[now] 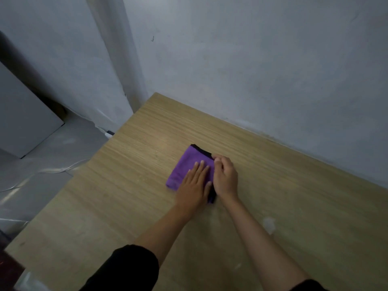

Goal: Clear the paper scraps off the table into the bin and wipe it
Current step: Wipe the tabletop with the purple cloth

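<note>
A folded purple cloth point(184, 164) with a black edge lies on the wooden table point(126, 185), near its middle. My left hand point(194, 183) rests flat on the cloth, fingers straight and pressed down on it. My right hand point(224, 177) is curled over the cloth's right edge, its fingers pinching the black border. A pale whitish smear point(269, 224) shows on the table surface to the right of my right forearm. No paper scraps and no bin are in view.
The table's far edge meets a grey wall point(252, 70). To the left the table ends above a grey floor point(42, 185) with a white cable point(58, 170) and a white panel point(25, 122) leaning by the wall.
</note>
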The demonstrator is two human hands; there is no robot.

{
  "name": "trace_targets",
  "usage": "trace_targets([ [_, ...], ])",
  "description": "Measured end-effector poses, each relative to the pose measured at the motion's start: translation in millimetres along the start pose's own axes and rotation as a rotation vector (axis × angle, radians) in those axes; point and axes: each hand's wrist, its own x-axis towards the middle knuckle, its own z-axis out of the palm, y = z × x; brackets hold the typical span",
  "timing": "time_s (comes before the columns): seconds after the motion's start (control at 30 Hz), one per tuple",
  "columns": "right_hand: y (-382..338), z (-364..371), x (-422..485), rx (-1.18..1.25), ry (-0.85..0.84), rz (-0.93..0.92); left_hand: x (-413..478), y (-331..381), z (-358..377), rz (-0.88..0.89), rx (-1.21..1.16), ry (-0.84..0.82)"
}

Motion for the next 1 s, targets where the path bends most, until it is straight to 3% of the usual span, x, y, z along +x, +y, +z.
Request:
trace_targets([
  [0.1, 2.5, 8.9, -7.8, -0.211, 0.061, -0.165, -0.5, -37.9, -16.4, -0.016, 0.142, 0.041],
  [0.27, 11.2, 21.9, -31.6, -0.487, -0.188, -0.177, 6.6, -106.9, -78.0, -0.413, 0.164, 0.091],
  [0.4, -1.4, 46.8, -52.0, -0.498, -0.163, -0.227, 0.5, -93.6, -83.0, -0.316, 0.057, 0.04],
  [0.6, -28.9, 88.9, -74.2, -0.251, 0.087, 0.105, -57.2, -68.8, -54.6, -0.173, 0.014, 0.034],
  [0.73, -36.6, 118.0, -99.2, -0.3, 0.074, 0.002, -75.3, -130.9, -90.0, -0.151, 0.12, 0.038],
  [0.87, -44.9, 132.8, -115.1, -0.357, 0.019, 0.034, -98.0, -203.6, -150.5, -0.222, 0.081, -0.061],
  [1.0, -48.3, 143.7, -129.0, -0.428, 0.012, 0.013, -138.8, -239.9, -179.9, -0.059, 0.092, -0.168],
])
